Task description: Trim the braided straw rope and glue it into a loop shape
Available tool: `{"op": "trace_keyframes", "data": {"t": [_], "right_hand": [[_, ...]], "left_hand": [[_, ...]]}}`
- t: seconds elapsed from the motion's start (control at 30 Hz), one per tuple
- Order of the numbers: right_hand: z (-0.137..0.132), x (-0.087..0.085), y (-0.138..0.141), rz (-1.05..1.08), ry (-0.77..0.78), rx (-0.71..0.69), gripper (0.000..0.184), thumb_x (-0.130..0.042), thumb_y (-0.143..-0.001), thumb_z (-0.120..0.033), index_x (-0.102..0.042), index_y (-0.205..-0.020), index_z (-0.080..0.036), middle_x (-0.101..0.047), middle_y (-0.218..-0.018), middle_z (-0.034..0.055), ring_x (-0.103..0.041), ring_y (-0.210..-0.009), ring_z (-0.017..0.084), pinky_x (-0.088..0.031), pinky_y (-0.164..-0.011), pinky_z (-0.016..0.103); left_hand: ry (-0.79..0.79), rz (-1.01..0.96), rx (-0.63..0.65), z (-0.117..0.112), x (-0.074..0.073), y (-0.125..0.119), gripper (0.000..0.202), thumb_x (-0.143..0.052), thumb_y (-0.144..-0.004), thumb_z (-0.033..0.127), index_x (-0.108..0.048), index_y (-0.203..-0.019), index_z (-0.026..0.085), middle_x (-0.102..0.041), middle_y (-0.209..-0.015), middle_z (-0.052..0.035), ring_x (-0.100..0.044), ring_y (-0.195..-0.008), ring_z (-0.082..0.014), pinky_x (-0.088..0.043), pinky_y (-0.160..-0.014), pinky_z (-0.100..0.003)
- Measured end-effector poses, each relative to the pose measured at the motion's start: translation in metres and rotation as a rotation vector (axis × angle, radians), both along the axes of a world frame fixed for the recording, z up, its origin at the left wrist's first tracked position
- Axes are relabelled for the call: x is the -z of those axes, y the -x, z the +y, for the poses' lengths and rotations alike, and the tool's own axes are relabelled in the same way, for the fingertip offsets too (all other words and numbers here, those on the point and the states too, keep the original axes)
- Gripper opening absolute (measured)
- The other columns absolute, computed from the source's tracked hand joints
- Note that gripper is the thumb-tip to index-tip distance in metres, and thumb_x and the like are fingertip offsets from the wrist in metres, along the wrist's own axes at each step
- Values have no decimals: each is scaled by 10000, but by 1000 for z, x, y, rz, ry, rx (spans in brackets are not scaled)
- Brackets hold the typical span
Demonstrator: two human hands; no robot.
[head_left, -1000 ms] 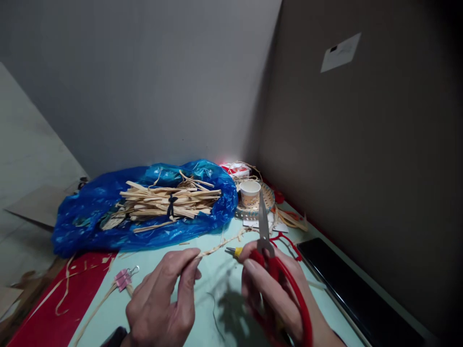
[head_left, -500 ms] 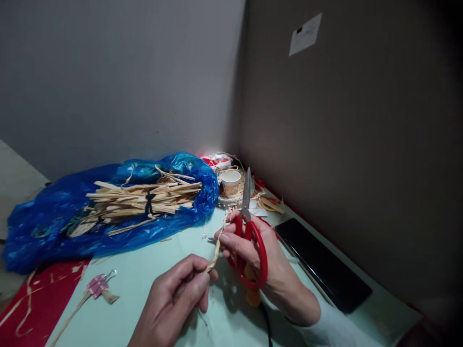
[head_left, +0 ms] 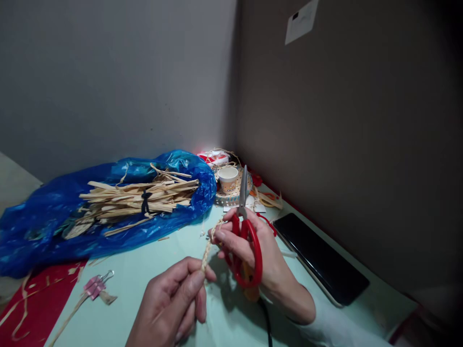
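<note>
The braid (head_left: 206, 256) slants forward and slightly right, pinched nearer by left hand (head_left: 177, 296), farther by right hand (head_left: 249, 248), which also holds scissors (head_left: 242, 210)

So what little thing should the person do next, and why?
Perhaps gently draw the cord taut for a good look: the left fingers and right fingers both pinch it, and the scissors point away from the person.

Dim light leaves the right-hand wall (head_left: 343, 120) in shadow.
</note>
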State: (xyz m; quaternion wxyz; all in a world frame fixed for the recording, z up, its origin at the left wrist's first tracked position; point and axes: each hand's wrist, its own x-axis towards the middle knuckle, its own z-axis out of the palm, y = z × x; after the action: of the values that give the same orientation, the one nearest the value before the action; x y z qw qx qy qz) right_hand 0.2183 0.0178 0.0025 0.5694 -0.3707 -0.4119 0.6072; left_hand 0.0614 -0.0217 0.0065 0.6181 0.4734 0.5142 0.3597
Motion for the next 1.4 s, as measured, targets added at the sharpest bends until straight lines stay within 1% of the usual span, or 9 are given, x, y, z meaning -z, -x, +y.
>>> {"op": "trace_keyframes", "data": {"t": [0.1, 0.17, 0.3, 0.37, 0.67, 0.83, 0.93, 1.0, 1.4], "right_hand": [[1, -3, -3, -5, -26, 23, 352, -756, -778, -350, -486, -958, -213, -687, -773, -11, -631, -656, 118, -541, -593, 222], [1, -2, -5, 19, -12, 18, 362, -765, -769, -344, -492, -969, -215, -679, -796, -15, -619, -637, 106, -523, -586, 210], [3, 1, -5, 87, 22, -4, 388, -775, -758, -346, -487, -988, -224, -634, -774, -42, -566, -564, 78, -470, -533, 194], [4, 2, -5, 95, 11, 2, 394, -776, -756, -349, -479, -985, -228, -609, -749, -55, -552, -558, 79, -463, -535, 202], [3, 1, -4, 44, -24, -9, 432, -815, -707, -328, -467, -941, -226, -576, -702, -69, -544, -556, 87, -434, -512, 198], [4, 5, -6, 36, -18, -6, 421, -806, -723, -317, -478, -969, -223, -588, -741, -62, -553, -579, 82, -451, -547, 199], [6, 6, -7, 33, -37, -7, 423, -805, -723, -311, -483, -983, -226, -603, -747, -54, -567, -595, 97, -462, -559, 212], [6, 7, -8, 27, -45, -5, 418, -802, -727, -313, -483, -983, -228, -605, -745, -51, -566, -593, 100, -459, -549, 212], [7, 8, -8, 31, -62, -2, 382, -788, -750, -300, -490, -980, -235, -595, -741, -63, -553, -579, 90, -448, -528, 200]], "left_hand": [[26, -7, -14, -2, -3, -2, 255, -564, -881, 444, -618, -912, 197, -476, -445, 87, -144, -394, -48, -89, -399, -205], [23, -3, -19, -2, -4, -3, 251, -578, -870, 439, -638, -879, 195, -453, -419, 83, -165, -393, -53, -95, -404, -206], [-5, -74, -20, -3, -3, -3, 232, -664, -804, 403, -678, -729, 184, -573, -557, 11, -303, -415, -47, -169, -418, -200], [1, -100, -29, -3, -2, -3, 226, -686, -787, 392, -689, -710, 180, -603, -636, -4, -307, -429, -42, -186, -414, -195], [-14, -64, -46, -1, -5, -3, 279, -697, -786, 428, -707, -746, 152, -592, -562, 4, -318, -412, -34, -189, -405, -191], [26, -156, -49, -2, -3, -3, 253, -700, -796, 405, -715, -887, 170, -647, -586, -13, -339, -416, -42, -232, -431, -199], [20, -187, -66, -3, -3, -3, 343, -699, -795, 406, -671, -1053, 183, -692, -635, -42, -363, -423, -54, -259, -438, -206], [31, -194, -67, -4, -4, -4, 376, -700, -789, 419, -647, -1085, 192, -717, -669, -59, -396, -437, -68, -291, -448, -211], [30, -100, 13, -2, -10, 0, 249, -687, -803, 429, -654, -766, 185, -743, -680, -39, -523, -462, -75, -367, -502, -192]]}}
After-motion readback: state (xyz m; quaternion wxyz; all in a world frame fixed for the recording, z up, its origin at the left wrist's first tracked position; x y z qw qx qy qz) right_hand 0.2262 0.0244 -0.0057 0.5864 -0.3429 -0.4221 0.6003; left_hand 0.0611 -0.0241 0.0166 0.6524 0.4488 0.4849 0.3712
